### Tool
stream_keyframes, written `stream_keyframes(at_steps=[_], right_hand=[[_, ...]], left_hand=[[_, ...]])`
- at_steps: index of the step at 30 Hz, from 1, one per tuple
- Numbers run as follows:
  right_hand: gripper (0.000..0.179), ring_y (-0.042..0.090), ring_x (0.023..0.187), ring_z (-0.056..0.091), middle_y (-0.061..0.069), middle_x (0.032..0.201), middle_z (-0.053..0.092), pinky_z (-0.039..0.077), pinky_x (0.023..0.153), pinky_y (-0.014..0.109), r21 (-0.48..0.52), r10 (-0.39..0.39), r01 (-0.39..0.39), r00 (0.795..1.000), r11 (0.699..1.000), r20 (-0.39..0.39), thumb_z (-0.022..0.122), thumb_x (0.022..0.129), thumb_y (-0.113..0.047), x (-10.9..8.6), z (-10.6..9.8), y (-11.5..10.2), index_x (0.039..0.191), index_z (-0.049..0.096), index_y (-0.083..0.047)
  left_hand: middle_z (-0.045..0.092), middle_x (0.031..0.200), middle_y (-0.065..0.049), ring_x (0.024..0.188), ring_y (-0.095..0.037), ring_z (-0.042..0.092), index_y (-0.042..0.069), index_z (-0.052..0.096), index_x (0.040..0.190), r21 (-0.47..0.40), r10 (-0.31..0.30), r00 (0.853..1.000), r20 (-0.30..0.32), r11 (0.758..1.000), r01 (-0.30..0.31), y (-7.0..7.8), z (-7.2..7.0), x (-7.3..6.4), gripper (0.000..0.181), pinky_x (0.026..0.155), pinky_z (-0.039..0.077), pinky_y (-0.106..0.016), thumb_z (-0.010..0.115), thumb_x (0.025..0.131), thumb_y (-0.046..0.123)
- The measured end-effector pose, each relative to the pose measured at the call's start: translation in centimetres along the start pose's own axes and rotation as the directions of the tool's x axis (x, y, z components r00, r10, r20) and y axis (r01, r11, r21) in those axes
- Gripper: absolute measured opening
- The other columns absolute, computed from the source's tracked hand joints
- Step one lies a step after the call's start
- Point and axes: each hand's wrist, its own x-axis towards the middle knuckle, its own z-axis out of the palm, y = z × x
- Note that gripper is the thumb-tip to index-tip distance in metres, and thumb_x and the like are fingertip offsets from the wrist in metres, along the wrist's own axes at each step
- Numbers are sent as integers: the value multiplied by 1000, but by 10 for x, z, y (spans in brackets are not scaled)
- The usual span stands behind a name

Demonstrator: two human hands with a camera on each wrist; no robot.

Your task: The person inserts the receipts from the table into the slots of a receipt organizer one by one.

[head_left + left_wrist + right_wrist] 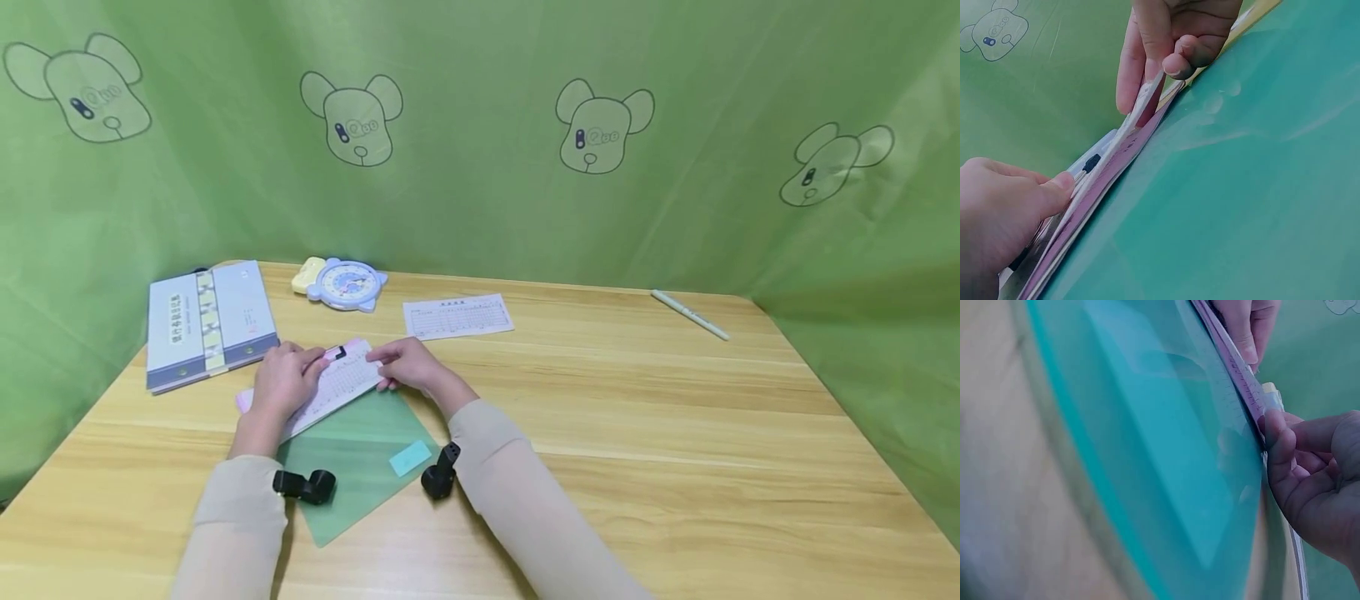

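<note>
A stack of printed paper forms (347, 382), white on top with pink sheets below, lies across the far end of a green translucent sheet (352, 467). My left hand (283, 379) grips the stack's left part. Its thumb lies beside a small black-ended clip (340, 352) on the far edge, also in the left wrist view as a clip (1090, 164). With thumb and fingers my right hand (408, 364) pinches the right end of the forms. Seen edge-on in the left wrist view, the white paper (1147, 103) stands slightly apart from the pink sheets (1094, 194).
A blue-grey ledger book (225, 321) lies at the far left. Beyond the hands are a blue round clock-like item (347, 285), a yellow block (307, 274) and a single form (458, 317). A pale pen (690, 315) lies far right; a light-blue slip (409, 457) overlaps the green sheet.
</note>
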Motion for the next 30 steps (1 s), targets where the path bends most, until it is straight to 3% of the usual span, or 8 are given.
stream_keyframes(at_steps=[21,30], right_hand=[[28,15,54,55,7,80,58,44,47,21,-86,-29,28,999,996,-17,53,80,7,6,5,-1,102,63,-6],[27,16,61,57,5,83,59,47,53,23,7,-47,47,999,999,-8,54,81,3,2,2,6,106,61,-6]], left_hand=[[50,94,-19,86,-32,42,2,57,112,27,-32,999,23,999,31,2,-1,-1,33,73,35,-43,51,87,23],[50,95,-20,87,-32,42,2,57,112,12,-50,999,21,999,50,1,0,-3,35,74,35,-44,52,86,25]])
